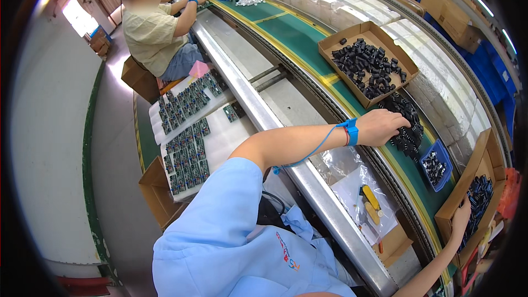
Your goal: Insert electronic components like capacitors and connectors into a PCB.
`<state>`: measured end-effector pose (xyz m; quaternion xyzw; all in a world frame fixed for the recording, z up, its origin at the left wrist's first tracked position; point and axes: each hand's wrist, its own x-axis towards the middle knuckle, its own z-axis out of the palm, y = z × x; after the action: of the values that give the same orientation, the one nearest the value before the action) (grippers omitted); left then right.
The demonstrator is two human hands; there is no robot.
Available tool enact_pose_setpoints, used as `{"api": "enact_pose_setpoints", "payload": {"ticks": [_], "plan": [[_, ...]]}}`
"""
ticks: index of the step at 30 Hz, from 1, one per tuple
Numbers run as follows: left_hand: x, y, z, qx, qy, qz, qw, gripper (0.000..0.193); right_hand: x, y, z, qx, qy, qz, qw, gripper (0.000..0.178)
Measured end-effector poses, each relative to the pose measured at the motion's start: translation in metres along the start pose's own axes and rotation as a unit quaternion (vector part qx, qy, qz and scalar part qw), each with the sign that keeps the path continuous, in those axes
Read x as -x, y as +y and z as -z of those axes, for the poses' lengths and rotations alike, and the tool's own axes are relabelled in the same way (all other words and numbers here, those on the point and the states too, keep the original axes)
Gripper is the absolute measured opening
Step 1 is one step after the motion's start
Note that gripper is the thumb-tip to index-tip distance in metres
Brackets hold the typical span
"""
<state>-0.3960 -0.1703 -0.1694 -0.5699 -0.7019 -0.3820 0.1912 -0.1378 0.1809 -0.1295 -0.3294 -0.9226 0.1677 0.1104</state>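
Note:
My left hand (383, 127), with a blue wrist strap (352, 131), reaches over a pile of small black parts (407, 140) on the green conveyor belt. Its fingers are bent together, their tips at the pile; whatever they pinch is too small to make out. At the far right, my right hand (461, 219) grips the near wall of a tilted cardboard box (451, 206). Inside that box lie many dark cylindrical components with thin leads (479, 201). Between my hands stands a blue plastic tray (440, 179) of small black and silver parts.
A cardboard tray (324, 49) of black cylinders sits farther along the belt (300, 36). Circuit boards (187, 148) stand in rows on white foam at my left. A yellow-handled tool (370, 197) lies on a plastic bag beyond the metal rail (308, 181). Another person (157, 38) sits at the upper left.

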Motion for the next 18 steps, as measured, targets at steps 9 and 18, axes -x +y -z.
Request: {"api": "enact_pose_setpoints", "payload": {"ticks": [9,18], "plan": [[0.001,-0.001,-0.003,0.017,0.044,-0.094,0.994,0.025,0.001,-0.001,-0.001,-0.003,0.002,0.003,1.000,0.047],[0.004,-0.005,-0.010,0.011,0.014,-0.107,0.994,0.019,-0.002,0.002,0.000,-0.011,-0.001,0.018,1.000,0.047]]}}
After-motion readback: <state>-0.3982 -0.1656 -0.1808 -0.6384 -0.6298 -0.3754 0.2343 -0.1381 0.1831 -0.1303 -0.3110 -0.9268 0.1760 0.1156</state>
